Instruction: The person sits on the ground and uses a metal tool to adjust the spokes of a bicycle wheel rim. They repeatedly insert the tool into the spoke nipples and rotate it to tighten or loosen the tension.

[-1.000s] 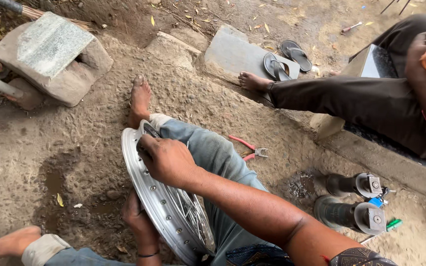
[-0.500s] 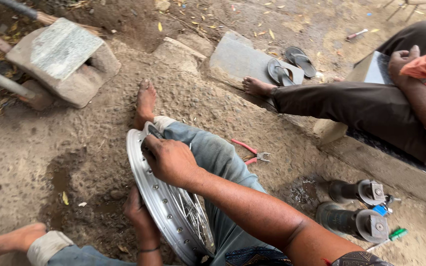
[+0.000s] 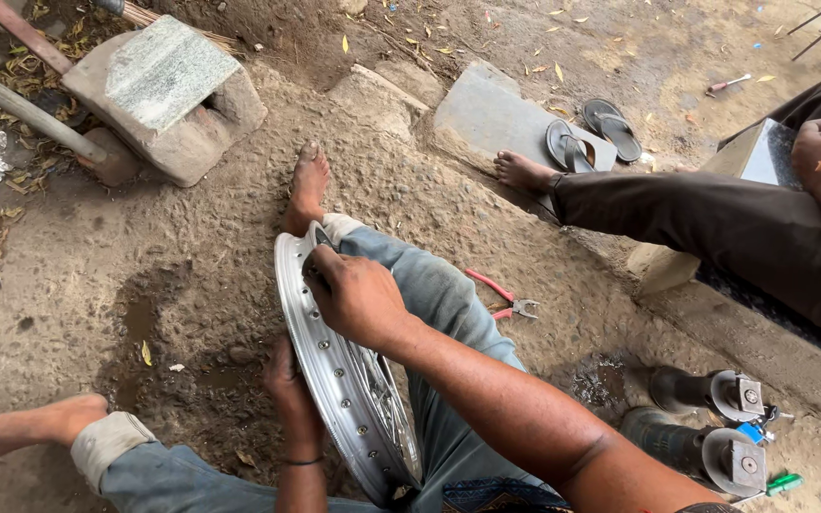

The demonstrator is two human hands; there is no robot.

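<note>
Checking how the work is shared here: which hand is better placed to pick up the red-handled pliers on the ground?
Probably the right hand. It sits at the top of the wheel rim, on the same side as the pliers lying beyond the right leg. The left hand is on the rim's far side, steadying it.

We see the wheel rim (image 3: 334,380) as bright polished metal, glossy and smooth. Jeans (image 3: 448,313) are faded matt denim. Ground (image 3: 144,256) is rough packed dirt. Stone block (image 3: 168,95) is coarse and matt. Pliers (image 3: 505,299) have red plastic handles.
</note>
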